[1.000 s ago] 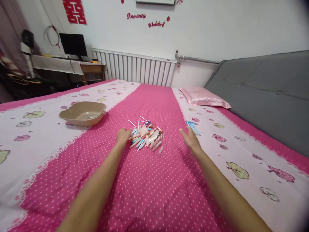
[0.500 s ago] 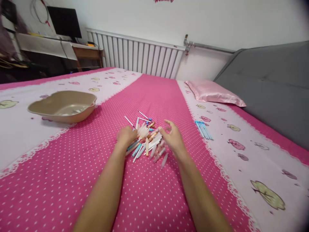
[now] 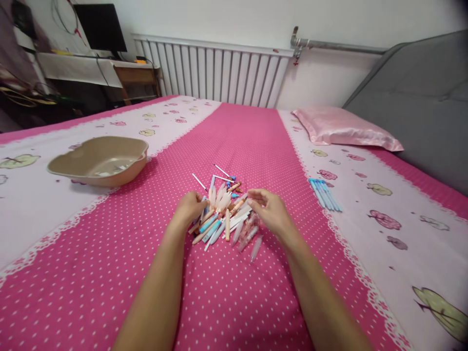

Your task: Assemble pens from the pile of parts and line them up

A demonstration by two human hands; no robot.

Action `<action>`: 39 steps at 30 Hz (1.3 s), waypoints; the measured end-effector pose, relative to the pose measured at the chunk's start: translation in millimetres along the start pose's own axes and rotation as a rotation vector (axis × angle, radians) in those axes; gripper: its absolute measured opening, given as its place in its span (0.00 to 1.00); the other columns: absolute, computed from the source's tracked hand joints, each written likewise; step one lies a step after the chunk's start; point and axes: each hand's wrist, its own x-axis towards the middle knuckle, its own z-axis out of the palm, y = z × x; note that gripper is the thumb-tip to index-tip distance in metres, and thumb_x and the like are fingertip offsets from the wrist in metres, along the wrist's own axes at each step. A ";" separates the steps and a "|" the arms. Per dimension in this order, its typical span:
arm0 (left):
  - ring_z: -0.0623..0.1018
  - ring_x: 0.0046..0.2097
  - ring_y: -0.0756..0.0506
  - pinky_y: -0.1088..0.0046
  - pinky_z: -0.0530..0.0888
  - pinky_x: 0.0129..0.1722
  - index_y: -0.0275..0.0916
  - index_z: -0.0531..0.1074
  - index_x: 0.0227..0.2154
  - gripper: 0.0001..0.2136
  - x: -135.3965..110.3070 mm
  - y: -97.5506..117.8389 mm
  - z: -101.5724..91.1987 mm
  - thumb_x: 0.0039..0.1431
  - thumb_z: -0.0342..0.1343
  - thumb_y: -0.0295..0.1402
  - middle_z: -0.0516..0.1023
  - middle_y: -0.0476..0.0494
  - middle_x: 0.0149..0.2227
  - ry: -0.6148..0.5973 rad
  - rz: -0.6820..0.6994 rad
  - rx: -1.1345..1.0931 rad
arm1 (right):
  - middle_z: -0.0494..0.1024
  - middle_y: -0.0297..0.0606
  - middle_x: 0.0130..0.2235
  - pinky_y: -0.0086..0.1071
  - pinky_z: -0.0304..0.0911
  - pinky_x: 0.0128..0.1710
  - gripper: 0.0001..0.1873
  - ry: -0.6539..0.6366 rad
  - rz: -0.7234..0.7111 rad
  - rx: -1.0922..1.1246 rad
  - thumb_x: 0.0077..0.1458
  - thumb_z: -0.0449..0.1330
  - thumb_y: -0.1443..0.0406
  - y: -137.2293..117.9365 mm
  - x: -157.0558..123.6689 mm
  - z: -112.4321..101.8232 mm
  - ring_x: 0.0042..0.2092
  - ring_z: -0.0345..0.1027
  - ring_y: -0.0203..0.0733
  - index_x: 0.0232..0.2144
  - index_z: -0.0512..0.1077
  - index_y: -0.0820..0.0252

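Note:
A loose pile of pen parts (image 3: 227,222) lies on the pink dotted middle strip of the bed cover. It mixes blue and beige barrels, white sticks, small dark blue pieces and clear pinkish tubes. At the pile's left edge my left hand (image 3: 190,208) has its fingers drawn together beside bluish barrels; what sits between the fingertips is hard to see. My right hand (image 3: 269,208) hovers by the right side, fingers apart and slightly bent, holding nothing. Further right, several light blue pens (image 3: 325,195) lie side by side in a row.
To the left stands a beige plastic basin (image 3: 98,178) with a few pale pieces inside. A pink pillow (image 3: 345,127) rests at the back right against a grey headboard (image 3: 420,92). Beyond the bed are a white radiator (image 3: 215,73) and a desk with a monitor (image 3: 101,28).
The view has shifted slightly. My right hand stays beside the pile, its fingers closer together than before. My left hand has drawn back slightly, uncovering more barrels at the pile's left edge.

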 end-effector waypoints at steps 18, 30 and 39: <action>0.67 0.19 0.52 0.78 0.61 0.20 0.36 0.67 0.24 0.10 -1.3 -4.2 -7.7 0.35 0.59 0.30 0.67 0.54 0.17 0.045 -0.025 -0.493 | 0.78 0.42 0.40 0.38 0.66 0.44 0.12 -0.061 -0.014 0.033 0.49 0.58 0.66 -11.4 -3.2 15.0 0.40 0.72 0.43 0.38 0.73 0.61; 0.75 0.31 0.49 0.76 0.69 0.30 0.36 0.72 0.33 0.11 -59.6 72.4 -2.7 0.48 0.60 0.36 0.77 0.45 0.30 -0.145 0.449 -0.840 | 0.78 0.41 0.39 0.35 0.67 0.38 0.16 -0.065 -0.022 0.571 0.54 0.56 0.58 -43.9 -11.7 9.9 0.38 0.72 0.42 0.42 0.73 0.61; 0.74 0.29 0.49 0.75 0.69 0.28 0.35 0.72 0.34 0.12 -53.2 63.8 2.1 0.47 0.60 0.36 0.77 0.43 0.32 -0.112 0.385 -0.856 | 0.77 0.35 0.31 0.29 0.66 0.32 0.10 0.180 -0.029 0.525 0.51 0.60 0.61 -48.2 -10.4 -8.3 0.31 0.70 0.36 0.34 0.75 0.59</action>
